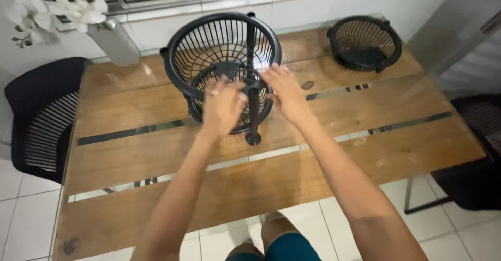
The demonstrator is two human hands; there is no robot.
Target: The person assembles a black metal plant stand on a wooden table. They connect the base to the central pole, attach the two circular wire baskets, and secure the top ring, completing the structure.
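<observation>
Rack (222, 47): black, slatted, two round baskets stacked on upright posts; it stands on the table's far middle, its top rim tilted toward the camera.
Post (252, 89): black pole on the rack's near side, running from the top rim down to a round foot on the table; it passes between the two hands.
Left hand (222, 107): arm stretched forward from the near edge, wrist straight, back of the hand up; fingers curled and bunched at the rack's near side, just left of the post. Whether they pinch a part of the rack I cannot tell.
Right hand (284, 91): arm reaching in from the near right, forearm angled toward the middle; hand flat, fingers stretched out and a little spread, pointing left at the post, fingertips at or just beside it. It grips nothing that shows.
Spare basket (365, 42): black, same slatted kind, alone at the table's far right corner, well apart from both hands.
Table (156, 188): wooden planks with glass strips between them.
Vase (112, 42): far left, with white flowers.
Chairs (42, 115): a dark one at the left, another at the right.
Floor: white tiles, near.
</observation>
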